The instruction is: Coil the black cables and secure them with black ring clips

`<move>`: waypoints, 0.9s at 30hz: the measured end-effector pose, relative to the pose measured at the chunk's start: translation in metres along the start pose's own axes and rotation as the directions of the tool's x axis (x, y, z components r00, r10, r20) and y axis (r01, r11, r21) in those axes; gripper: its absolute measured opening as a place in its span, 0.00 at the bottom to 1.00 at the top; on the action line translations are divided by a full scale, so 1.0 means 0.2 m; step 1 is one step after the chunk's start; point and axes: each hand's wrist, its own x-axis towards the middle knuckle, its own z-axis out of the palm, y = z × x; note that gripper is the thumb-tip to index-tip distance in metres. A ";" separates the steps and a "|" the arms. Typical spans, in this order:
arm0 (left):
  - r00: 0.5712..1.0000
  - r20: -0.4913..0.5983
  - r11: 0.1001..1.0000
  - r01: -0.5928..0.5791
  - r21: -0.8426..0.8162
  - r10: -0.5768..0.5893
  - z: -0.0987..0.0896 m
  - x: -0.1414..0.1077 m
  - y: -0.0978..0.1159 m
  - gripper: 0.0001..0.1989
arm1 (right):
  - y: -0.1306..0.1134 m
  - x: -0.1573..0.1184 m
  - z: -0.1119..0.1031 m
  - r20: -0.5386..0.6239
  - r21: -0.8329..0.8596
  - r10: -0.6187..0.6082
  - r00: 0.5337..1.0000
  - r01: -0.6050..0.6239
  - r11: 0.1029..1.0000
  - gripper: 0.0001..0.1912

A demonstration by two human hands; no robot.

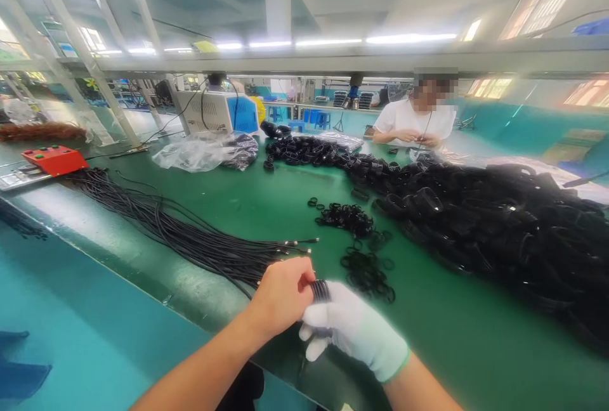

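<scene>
A small coil of black cable (320,291) is held between my two hands near the front edge of the green table. My bare left hand (284,293) has its fingers closed at the coil's left side. On the other side, my right hand (349,324), in a white glove, wraps its fingers round the coil. A long bundle of straight black cables (204,240) lies to the left, its connector ends just beyond my left hand. Small black rings (366,274) lie in a loose pile beyond my right hand.
A large heap of coiled black cables (480,221) covers the right side. Clear plastic bags (193,152) lie at the back, before a white and blue machine (221,111). A red control box (54,160) stands far left. Across the table, a person (416,120) works with both hands.
</scene>
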 end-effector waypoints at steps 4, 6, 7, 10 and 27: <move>0.992 0.118 0.990 -0.029 -0.140 0.045 -0.02 0.08 -0.02 0.04 | -0.03 -0.02 -0.04 -0.072 0.001 -0.009 0.997 0.009 1.000 0.14; 0.979 0.182 0.978 -0.051 -0.203 0.089 -0.04 0.15 -0.04 0.06 | -0.09 -0.05 -0.10 -0.161 0.021 -0.072 0.984 0.076 0.997 0.13; 0.976 0.192 0.978 -0.067 -0.195 0.106 -0.05 0.19 -0.05 0.08 | -0.12 -0.07 -0.15 -0.219 0.042 -0.125 0.968 0.137 0.990 0.14; 0.976 0.174 0.990 -0.123 -0.064 0.133 -0.02 0.32 -0.08 0.07 | -0.23 -0.14 -0.28 -0.403 0.109 -0.293 0.867 0.364 0.925 0.17; 0.932 0.361 0.960 0.064 -0.273 0.041 0.12 0.47 -0.06 0.07 | -0.24 -0.13 -0.32 -0.571 -0.051 -0.359 0.738 0.404 0.913 0.20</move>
